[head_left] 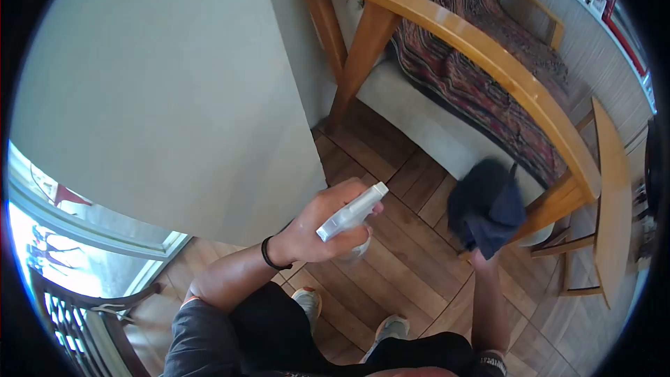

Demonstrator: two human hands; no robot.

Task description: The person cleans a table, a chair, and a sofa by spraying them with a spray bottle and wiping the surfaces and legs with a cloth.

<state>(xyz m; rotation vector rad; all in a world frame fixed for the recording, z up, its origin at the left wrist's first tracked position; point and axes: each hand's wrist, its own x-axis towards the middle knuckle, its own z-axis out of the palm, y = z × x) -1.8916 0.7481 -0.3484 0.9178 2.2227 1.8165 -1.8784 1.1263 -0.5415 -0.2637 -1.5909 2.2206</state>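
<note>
My left hand is wrapped round a spray bottle with a white trigger head, held out in front of my body above the floor. Most of the bottle below the head is hidden by my fingers. On the other side, my right hand grips a dark navy cloth that covers nearly all its fingers. The cloth is bunched, slightly blurred, and overlaps the lower end of a curved wooden armrest in this view.
Beyond the armrest is a sofa with a patterned red and black cover. A pale wall panel fills the left. A small wooden table stands at right, and a dark slatted bench at lower left. Wood-look tiles cover the floor.
</note>
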